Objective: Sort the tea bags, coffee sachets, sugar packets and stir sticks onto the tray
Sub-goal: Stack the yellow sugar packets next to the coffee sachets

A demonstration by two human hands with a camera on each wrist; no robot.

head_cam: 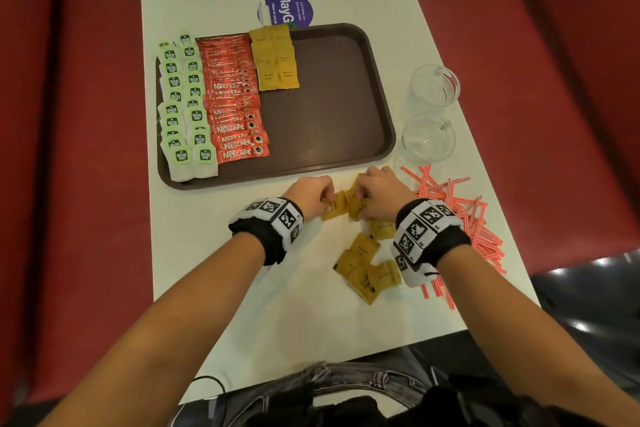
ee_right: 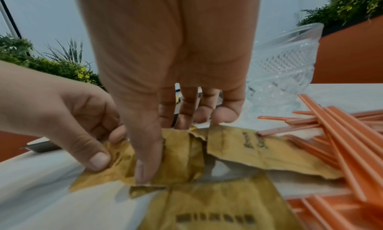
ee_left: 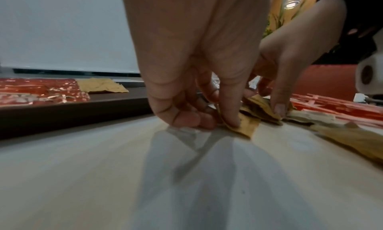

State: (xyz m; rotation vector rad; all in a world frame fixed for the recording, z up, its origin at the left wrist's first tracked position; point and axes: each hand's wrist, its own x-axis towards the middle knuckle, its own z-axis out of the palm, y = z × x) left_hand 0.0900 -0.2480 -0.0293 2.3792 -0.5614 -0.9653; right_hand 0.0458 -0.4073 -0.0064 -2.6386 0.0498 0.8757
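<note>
A brown tray [head_cam: 322, 114] carries green tea bags [head_cam: 183, 104] on its left, red coffee sachets [head_cam: 235, 104] beside them, and brown sugar packets [head_cam: 275, 59] at the back. In front of the tray, my left hand [head_cam: 325, 199] pinches a sugar packet [head_cam: 335, 206] lying on the white table. My right hand [head_cam: 360, 199] pinches a neighbouring packet [ee_right: 180, 159] between thumb and fingers. More loose sugar packets [head_cam: 363, 267] lie between my wrists. Red-and-white stir sticks [head_cam: 460, 218] are piled to the right of my right hand.
Two glass cups [head_cam: 434, 85] [head_cam: 427, 139] stand to the right of the tray, the nearer one just beyond the stir sticks. A purple round sticker [head_cam: 285, 9] sits behind the tray. Red benches [head_cam: 69, 149] flank the narrow table. The tray's right half is bare.
</note>
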